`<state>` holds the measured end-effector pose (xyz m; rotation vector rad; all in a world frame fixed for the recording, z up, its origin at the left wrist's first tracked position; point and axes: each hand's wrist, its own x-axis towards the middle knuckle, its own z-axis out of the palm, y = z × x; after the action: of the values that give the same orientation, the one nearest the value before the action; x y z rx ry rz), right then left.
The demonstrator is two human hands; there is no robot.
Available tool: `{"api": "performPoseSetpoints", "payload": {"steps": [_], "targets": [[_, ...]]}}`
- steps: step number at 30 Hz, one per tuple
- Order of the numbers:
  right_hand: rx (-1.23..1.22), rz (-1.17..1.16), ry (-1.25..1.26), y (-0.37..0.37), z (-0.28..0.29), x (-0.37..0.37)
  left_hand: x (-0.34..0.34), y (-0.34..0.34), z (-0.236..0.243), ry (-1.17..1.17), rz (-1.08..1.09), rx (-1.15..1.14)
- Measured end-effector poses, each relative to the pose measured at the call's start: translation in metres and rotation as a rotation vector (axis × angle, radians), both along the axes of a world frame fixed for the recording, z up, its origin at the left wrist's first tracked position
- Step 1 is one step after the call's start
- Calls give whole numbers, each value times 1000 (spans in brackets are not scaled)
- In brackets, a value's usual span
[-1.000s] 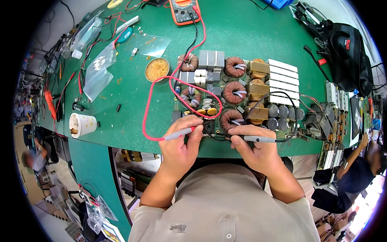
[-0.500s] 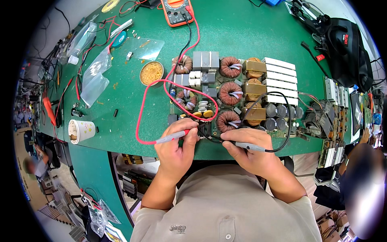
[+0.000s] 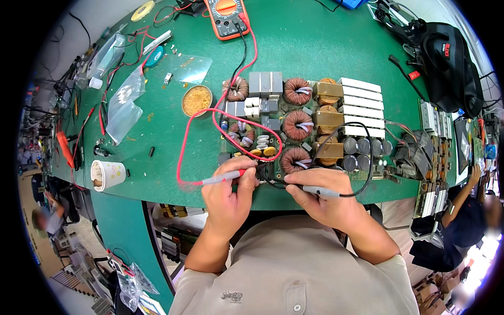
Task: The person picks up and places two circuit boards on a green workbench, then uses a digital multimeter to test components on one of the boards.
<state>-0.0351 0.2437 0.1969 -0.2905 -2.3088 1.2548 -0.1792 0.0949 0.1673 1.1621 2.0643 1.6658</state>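
At the table's near edge my left hand [image 3: 229, 190] pinches the red multimeter probe [image 3: 223, 177], whose grey handle slants across my fingers. My right hand [image 3: 326, 195] is closed on the black multimeter probe [image 3: 321, 191], pointing left. Both probes come together at the near left edge of a large circuit board [image 3: 273, 144]; their tips are too small and hidden to tell what they touch. Copper-wound coils [image 3: 297, 125] stand in a column on the board. Red and black leads loop over it to an orange multimeter [image 3: 227, 20] at the back.
Left of the board are a tin of amber rosin-like stuff [image 3: 197, 101], a paper cup [image 3: 108, 175] lying tipped and a plastic bag [image 3: 124, 110]. A black bag [image 3: 454, 68] and brush [image 3: 407, 76] lie at the right. Another person [image 3: 462, 220] is at the far right.
Both hands keep their grip on the probes, almost unmoved. My view has shifted slightly, so the multimeter shows more fully. At the far right the other person has moved, with an arm now raised.
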Motion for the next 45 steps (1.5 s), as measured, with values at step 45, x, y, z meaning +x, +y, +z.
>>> {"api": "performPoseSetpoints", "payload": {"steps": [45], "targets": [[-291, -136, 7, -37, -21, 2, -5, 0, 5, -49, -4, -15]]}}
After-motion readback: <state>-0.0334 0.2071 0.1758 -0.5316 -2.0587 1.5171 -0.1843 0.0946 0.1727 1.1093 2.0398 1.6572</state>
